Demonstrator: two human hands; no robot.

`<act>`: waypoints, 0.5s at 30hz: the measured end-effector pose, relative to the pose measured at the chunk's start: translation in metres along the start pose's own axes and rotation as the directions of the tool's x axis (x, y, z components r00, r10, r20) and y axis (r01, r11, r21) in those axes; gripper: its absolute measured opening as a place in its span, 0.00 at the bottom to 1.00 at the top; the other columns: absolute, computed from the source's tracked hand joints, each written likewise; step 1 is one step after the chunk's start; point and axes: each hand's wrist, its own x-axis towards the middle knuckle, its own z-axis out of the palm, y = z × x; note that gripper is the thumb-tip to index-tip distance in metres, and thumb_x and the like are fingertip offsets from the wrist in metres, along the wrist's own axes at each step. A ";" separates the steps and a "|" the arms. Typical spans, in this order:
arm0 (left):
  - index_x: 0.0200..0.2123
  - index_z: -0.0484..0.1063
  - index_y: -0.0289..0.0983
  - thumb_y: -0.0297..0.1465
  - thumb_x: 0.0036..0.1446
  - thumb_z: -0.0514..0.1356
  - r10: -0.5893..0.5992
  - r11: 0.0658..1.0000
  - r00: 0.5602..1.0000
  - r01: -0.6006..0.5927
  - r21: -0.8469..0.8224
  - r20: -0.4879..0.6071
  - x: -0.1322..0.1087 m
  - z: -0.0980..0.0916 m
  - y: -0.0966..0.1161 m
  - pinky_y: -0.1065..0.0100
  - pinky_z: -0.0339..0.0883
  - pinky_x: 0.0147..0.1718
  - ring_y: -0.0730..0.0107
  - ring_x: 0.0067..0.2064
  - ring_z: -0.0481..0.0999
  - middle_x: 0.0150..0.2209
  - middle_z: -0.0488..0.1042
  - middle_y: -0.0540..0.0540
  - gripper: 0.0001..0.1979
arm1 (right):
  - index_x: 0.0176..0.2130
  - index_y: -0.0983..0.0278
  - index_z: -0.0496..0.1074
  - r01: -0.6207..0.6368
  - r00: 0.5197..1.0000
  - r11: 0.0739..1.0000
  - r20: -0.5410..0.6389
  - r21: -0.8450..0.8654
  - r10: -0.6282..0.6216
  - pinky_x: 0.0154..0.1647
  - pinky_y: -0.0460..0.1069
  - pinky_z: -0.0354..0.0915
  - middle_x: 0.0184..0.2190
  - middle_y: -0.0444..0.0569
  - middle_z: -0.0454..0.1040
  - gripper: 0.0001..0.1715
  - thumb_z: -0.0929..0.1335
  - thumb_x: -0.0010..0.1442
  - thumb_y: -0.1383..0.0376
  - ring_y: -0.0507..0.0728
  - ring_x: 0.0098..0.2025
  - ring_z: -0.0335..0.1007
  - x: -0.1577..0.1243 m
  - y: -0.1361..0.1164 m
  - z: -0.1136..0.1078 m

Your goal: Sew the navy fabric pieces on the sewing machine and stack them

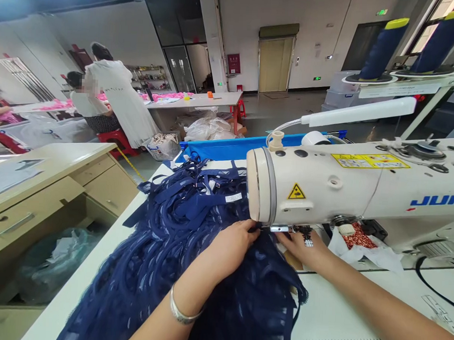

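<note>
A pile of dark navy fabric (163, 252) with straps lies across the white sewing table (341, 315). My left hand (231, 245) rests on the fabric just left of the needle area, fingers curled and pressing the cloth under the head of the white sewing machine (346, 190). My right hand (302, 246) lies flat on the table beneath the machine head, fingers stretched toward the presser foot (284, 228) and touching the fabric edge. A silver bracelet (181, 311) sits on my left wrist.
Two blue thread cones (383, 46) stand on a rack behind the machine. A beige drawer cabinet (48, 197) stands at the left with a bag inside. A blue bin (231, 147) sits behind the fabric. Two people are at a far table (200, 101).
</note>
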 end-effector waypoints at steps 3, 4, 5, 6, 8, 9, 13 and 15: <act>0.57 0.68 0.41 0.25 0.66 0.45 0.003 1.000 1.000 -0.003 -0.024 -0.020 -0.001 -0.002 0.003 0.63 0.65 0.55 0.59 0.56 0.69 0.58 0.66 0.43 0.21 | 0.39 0.59 0.77 -0.082 0.996 0.993 0.029 0.087 0.080 0.41 0.50 0.69 0.36 0.50 0.79 0.17 0.61 0.65 0.59 0.59 0.40 0.76 0.008 0.001 0.005; 0.58 0.67 0.41 0.24 0.65 0.46 0.007 0.999 1.000 -0.008 -0.036 -0.021 -0.002 -0.003 0.004 0.63 0.65 0.56 0.60 0.56 0.69 0.59 0.65 0.43 0.22 | 0.39 0.59 0.77 -0.100 0.995 0.989 0.038 0.106 0.097 0.43 0.51 0.69 0.37 0.49 0.79 0.17 0.61 0.65 0.58 0.59 0.41 0.76 0.010 0.000 0.006; 0.58 0.67 0.42 0.23 0.65 0.45 0.007 0.999 1.000 -0.007 -0.043 -0.017 -0.003 -0.003 0.005 0.63 0.64 0.56 0.60 0.56 0.69 0.59 0.65 0.43 0.22 | 0.40 0.59 0.77 -0.119 0.992 0.985 0.046 0.123 0.114 0.45 0.51 0.69 0.37 0.48 0.79 0.17 0.61 0.65 0.56 0.60 0.42 0.76 0.012 -0.001 0.007; 0.58 0.66 0.41 0.23 0.65 0.45 0.005 0.999 1.000 -0.006 -0.046 -0.015 -0.003 -0.003 0.005 0.63 0.65 0.55 0.61 0.55 0.69 0.59 0.65 0.43 0.23 | 0.40 0.59 0.77 -0.136 0.990 0.981 0.050 0.135 0.131 0.47 0.52 0.68 0.37 0.48 0.79 0.17 0.61 0.65 0.55 0.59 0.42 0.76 0.014 -0.001 0.008; 0.59 0.66 0.40 0.23 0.65 0.44 0.010 0.999 1.000 -0.011 -0.039 -0.017 -0.004 -0.003 0.006 0.63 0.65 0.55 0.60 0.55 0.70 0.58 0.66 0.42 0.23 | 0.41 0.58 0.77 -0.171 0.985 0.972 0.066 0.161 0.162 0.49 0.53 0.68 0.35 0.48 0.79 0.18 0.61 0.65 0.54 0.60 0.41 0.76 0.016 -0.001 0.008; 0.59 0.66 0.39 0.23 0.65 0.44 0.014 0.999 1.000 -0.015 -0.028 -0.024 -0.004 -0.002 0.006 0.63 0.65 0.55 0.60 0.54 0.70 0.57 0.66 0.41 0.23 | 0.41 0.58 0.77 -0.189 0.981 0.966 0.076 0.174 0.178 0.49 0.54 0.68 0.34 0.48 0.79 0.19 0.61 0.64 0.53 0.60 0.41 0.76 0.016 -0.001 0.009; 0.59 0.65 0.35 0.22 0.62 0.45 0.027 0.998 0.999 -0.025 0.052 -0.023 -0.003 -0.002 0.007 0.62 0.65 0.55 0.59 0.53 0.71 0.55 0.67 0.39 0.24 | 0.41 0.58 0.76 -0.232 0.969 0.948 0.141 0.218 0.205 0.49 0.53 0.69 0.32 0.47 0.79 0.17 0.61 0.64 0.54 0.60 0.42 0.76 0.023 0.001 0.011; 0.59 0.66 0.35 0.20 0.61 0.46 0.025 0.995 1.000 -0.024 0.092 -0.010 -0.003 -0.003 0.008 0.60 0.64 0.56 0.59 0.53 0.71 0.54 0.68 0.39 0.24 | 0.41 0.58 0.76 -0.249 0.959 0.948 0.187 0.200 0.213 0.47 0.52 0.70 0.32 0.46 0.79 0.17 0.61 0.64 0.55 0.60 0.41 0.76 0.028 0.001 0.013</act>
